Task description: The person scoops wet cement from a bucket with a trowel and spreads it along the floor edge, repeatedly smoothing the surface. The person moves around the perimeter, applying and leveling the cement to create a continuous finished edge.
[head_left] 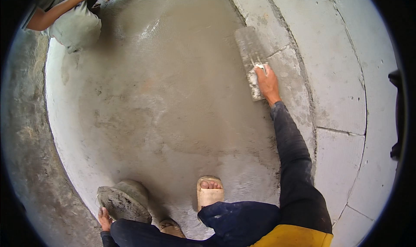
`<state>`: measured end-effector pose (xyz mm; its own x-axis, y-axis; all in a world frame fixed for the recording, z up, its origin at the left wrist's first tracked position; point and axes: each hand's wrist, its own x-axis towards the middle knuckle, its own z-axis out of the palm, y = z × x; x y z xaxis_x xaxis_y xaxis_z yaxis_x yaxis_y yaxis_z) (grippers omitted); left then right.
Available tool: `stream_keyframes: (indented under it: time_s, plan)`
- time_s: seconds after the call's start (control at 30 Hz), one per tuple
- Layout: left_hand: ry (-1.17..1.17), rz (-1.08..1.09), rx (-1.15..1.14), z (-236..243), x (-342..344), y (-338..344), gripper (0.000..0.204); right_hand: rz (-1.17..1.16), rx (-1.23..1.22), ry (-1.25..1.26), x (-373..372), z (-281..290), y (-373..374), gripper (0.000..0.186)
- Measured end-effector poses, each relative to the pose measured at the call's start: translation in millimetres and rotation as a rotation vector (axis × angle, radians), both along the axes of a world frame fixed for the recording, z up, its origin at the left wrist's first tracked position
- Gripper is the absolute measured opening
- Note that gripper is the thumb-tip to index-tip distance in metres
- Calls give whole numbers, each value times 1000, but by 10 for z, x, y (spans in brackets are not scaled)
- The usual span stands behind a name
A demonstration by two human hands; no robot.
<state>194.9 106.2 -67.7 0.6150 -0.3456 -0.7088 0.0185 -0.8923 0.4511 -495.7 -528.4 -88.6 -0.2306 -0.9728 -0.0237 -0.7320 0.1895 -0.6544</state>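
Roughly midway, judging by looks, w/ the wet cement layer (173,82): spread over most of the ground btwn the pale strip (58,113) at left and the concrete blocks (336,91) at right. Looks smoothest and shiniest toward the far end, so prob. close to done there. Looks patchier in the middle and at the near end, w/ pits, streaks and dull blotches, so prob. needs more passes. Prob. also needs tidying along the right edge, given how uneven it looks there.

Gripping the trowel (247,45) in the right hand (268,83), w/ fingers wrapped round the handle. Placed lengthwise at far right, over the edge where cement meets blocks; a bit blurred.

Touching the rim of a tilted grey bucket (125,201) w/ the left hand (105,219), at near left; can't really tell whether pinching it or just resting there, w/ much of the palm hidden. Caked inside w/ grey residue. Standing close by in pale sandals (211,197). Sharing the site w/ a co-worker, at far left, well apart from the trowel.

Can't make out any brand, label or lettering on tool, bucket or clothes.
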Motion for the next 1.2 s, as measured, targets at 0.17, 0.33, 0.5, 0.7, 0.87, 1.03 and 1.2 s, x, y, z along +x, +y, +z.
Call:
stream_keyframes:
  time_s: [0.17,0.33,0.5,0.7,0.87,1.03,1.2]
  plan:
    - [19,-5,-30,168,-135,-217,40,37,121,52,-78,-477,-438,99]
    - [-48,-101,21,223,-154,-273,40,21,127,0,-54,-635,-823,100]
    - [-68,-168,-27,215,-163,-248,42,42,349,-230,72,-628,-733,88]
    - [-52,-115,10,245,-204,-286,45,51,296,-246,-58,-533,-601,79]
    - [-111,-222,8,282,-226,-338,45,-27,252,-378,-150,-506,-679,59]
    - [-207,-378,51,230,-191,-314,45,-155,205,-417,-182,-499,-656,68]
    - [-218,-430,44,186,-111,-240,40,1,300,-505,-126,-328,-472,58]
